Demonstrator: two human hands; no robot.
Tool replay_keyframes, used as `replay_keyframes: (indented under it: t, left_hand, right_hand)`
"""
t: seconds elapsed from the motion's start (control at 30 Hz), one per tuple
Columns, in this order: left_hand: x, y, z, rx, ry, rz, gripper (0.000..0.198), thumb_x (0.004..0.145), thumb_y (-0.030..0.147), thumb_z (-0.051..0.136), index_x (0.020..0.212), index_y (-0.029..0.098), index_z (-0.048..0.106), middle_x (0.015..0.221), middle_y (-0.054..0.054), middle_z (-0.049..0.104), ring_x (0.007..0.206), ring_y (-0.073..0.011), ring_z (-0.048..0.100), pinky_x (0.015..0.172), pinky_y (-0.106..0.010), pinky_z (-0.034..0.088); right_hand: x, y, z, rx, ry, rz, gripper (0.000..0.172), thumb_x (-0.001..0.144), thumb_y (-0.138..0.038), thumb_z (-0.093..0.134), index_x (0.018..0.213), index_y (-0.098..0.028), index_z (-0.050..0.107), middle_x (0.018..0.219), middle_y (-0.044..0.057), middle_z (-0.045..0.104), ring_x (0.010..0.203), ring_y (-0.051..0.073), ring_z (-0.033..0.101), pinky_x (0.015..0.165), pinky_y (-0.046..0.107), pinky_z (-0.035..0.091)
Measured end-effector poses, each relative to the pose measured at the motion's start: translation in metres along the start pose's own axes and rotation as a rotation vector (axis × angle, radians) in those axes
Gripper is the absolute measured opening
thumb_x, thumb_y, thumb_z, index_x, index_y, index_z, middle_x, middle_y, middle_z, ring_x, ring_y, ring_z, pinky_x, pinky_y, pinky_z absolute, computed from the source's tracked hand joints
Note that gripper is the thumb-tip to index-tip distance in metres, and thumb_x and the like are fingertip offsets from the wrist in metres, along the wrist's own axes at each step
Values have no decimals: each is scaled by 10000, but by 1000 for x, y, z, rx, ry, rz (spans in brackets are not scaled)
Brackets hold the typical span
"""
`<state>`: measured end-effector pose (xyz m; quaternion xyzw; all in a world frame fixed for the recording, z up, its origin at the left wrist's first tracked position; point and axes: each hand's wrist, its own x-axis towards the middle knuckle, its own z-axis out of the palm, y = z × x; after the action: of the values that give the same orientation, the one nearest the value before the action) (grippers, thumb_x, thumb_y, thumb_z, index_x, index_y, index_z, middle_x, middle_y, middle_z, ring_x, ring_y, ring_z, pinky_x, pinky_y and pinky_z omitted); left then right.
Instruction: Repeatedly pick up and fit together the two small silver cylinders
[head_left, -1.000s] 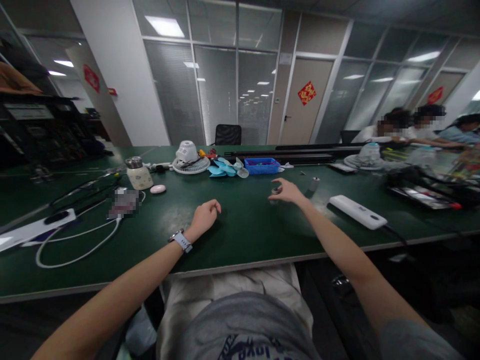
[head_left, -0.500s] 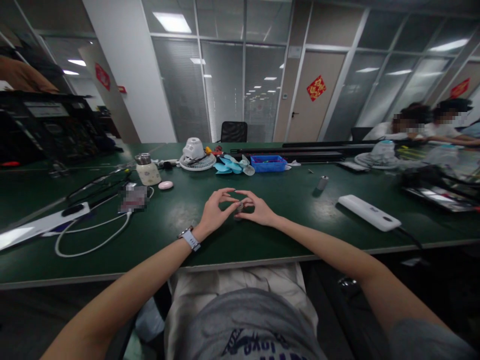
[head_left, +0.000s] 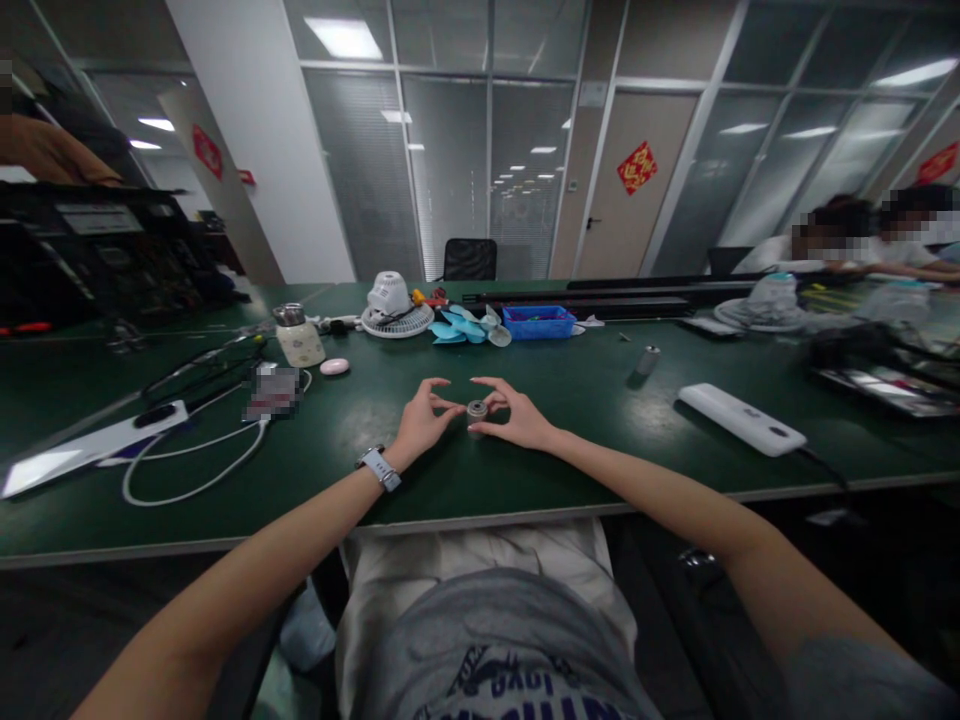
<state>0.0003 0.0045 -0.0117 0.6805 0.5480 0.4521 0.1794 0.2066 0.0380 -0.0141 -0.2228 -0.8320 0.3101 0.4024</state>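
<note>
A small grey metal cylinder (head_left: 477, 411) with a ring-shaped top stands upright on the green table, between my two hands. My right hand (head_left: 517, 418) pinches its right side, thumb in front and fingers behind. On the other side, my left hand (head_left: 427, 418) is just short of the cylinder, its thumb and fingers apart with nothing in them. A second grey metal cylinder (head_left: 648, 361) lies or stands tilted farther off to the right.
Across the back are a white fan body (head_left: 390, 300), blue fan blades (head_left: 459, 326) and a blue basket (head_left: 538, 322). To the left are a flask (head_left: 298, 338), a pink oval case (head_left: 334, 367) and a white cable (head_left: 195, 497). A white power strip (head_left: 741, 418) lies right. People sit far right.
My left hand has drawn off to the left, away from the cylinder. The cylinder's top now shows plainly, while my right hand stays on it.
</note>
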Motion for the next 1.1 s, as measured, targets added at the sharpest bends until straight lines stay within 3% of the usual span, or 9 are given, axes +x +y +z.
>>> replay_keyframes:
  t: [0.13, 0.23, 0.33, 0.5, 0.67, 0.8, 0.93, 1.1]
  left_hand:
    - [0, -7, 2, 62, -135, -39, 518, 754, 272, 718, 1225, 195, 518, 882, -51, 777, 999, -229, 698, 917, -367, 482]
    - [1, -5, 3, 100, -129, -27, 531, 798, 298, 673, 1291, 186, 511, 933, -73, 773, 1058, -239, 676, 938, -375, 470]
    - [2, -2, 2, 98, -81, -49, 476, 879, 310, 555, 1327, 165, 482, 1063, -114, 749, 1062, -239, 664, 948, -392, 458]
    - [1, 5, -1, 93, -6, -103, 374, 865, 151, 412, 1221, 160, 528, 1124, -104, 727, 1046, -228, 634, 950, -400, 435]
    - [1, 6, -1, 62, 66, -74, 308, 823, 134, 377, 1074, 165, 552, 955, -72, 734, 904, -203, 647, 837, -339, 455]
    - [1, 1, 1, 20, 43, -101, 292, 798, 150, 382, 1036, 186, 547, 752, -13, 698, 735, -184, 640, 716, -297, 448]
    - [1, 0, 1, -2, 25, -79, 323, 742, 109, 355, 990, 191, 544, 615, 20, 634, 632, -174, 600, 658, -279, 423]
    - [0, 1, 0, -12, 19, -79, 326, 708, 113, 353, 957, 198, 547, 550, 40, 557, 553, -164, 539, 595, -265, 381]
  right_hand:
    - [0, -6, -1, -44, -37, -36, 533, 771, -402, 734, 1260, -246, 591, 1041, 32, 687, 907, 177, 672, 877, 348, 542]
    - [2, -10, -4, -82, -55, -70, 382, 788, -398, 708, 1123, -218, 675, 1077, 44, 693, 909, 181, 668, 861, 340, 541]
    - [5, -5, -18, -114, -55, -40, 370, 762, -367, 715, 1090, -199, 681, 1013, 42, 706, 874, 174, 669, 846, 339, 541]
    - [2, 32, -82, -259, 48, 145, 360, 687, -308, 740, 1012, -164, 691, 921, 48, 708, 787, 157, 654, 774, 309, 535]
    - [-22, 70, -172, -393, 181, 377, 395, 649, -308, 747, 1000, -135, 698, 815, 53, 692, 720, 160, 637, 703, 292, 516]
    - [-53, 86, -232, -600, 325, 598, 364, 622, -341, 778, 942, -178, 718, 798, 68, 691, 763, 219, 654, 737, 354, 518]
    - [-80, 96, -264, -776, 613, 781, 305, 635, -369, 768, 892, -217, 706, 871, 117, 678, 975, 382, 622, 840, 551, 465]
    - [-94, 97, -268, -803, 848, 875, 295, 782, -409, 648, 1022, -239, 677, 1015, 146, 648, 1141, 436, 527, 946, 657, 323]
